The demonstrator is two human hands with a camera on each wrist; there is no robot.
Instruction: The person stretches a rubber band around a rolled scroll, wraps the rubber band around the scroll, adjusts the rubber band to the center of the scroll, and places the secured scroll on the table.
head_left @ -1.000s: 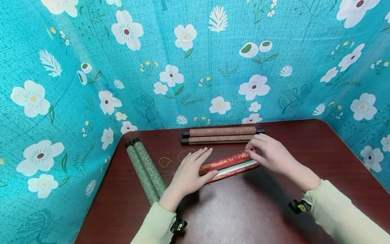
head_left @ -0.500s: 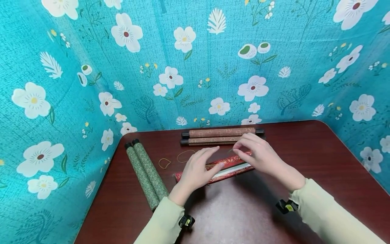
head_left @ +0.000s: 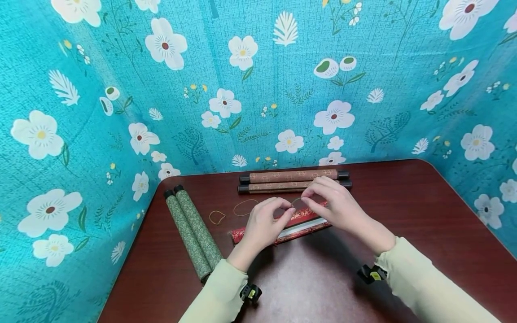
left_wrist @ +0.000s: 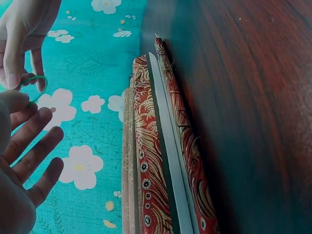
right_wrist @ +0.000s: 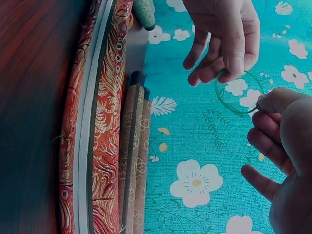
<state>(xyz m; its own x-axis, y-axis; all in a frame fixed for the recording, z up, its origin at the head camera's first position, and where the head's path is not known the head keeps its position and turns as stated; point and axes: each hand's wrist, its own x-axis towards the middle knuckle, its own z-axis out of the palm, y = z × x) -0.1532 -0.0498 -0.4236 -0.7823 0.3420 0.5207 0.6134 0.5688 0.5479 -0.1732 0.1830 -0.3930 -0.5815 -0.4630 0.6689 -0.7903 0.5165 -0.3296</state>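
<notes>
A thin green rubber band (right_wrist: 225, 104) forms a loop between both hands, above the table. My left hand (head_left: 267, 222) pinches one side of it between thumb and index finger. On the opposite side my right hand (head_left: 335, 204) pinches it the same way, the other fingers loosely bent in the right wrist view. Below the hands lies a red scroll (head_left: 239, 234) with gold patterns, rolled from both ends, a white strip (left_wrist: 168, 131) showing between its two rolls. Neither hand touches the scroll. Part of it is hidden behind the hands in the head view.
Two green scrolls (head_left: 198, 229) lie side by side at the left of the brown table (head_left: 404, 202). At the back are two brown scrolls (head_left: 292, 176) with black ends. Two yellowish rubber bands (head_left: 217, 217) lie between them. A blue flowered cloth (head_left: 258, 89) hangs behind.
The right hand has lifted off the red scroll and moved left with the band. The left hand has left the scroll and now pinches the band's other side.
</notes>
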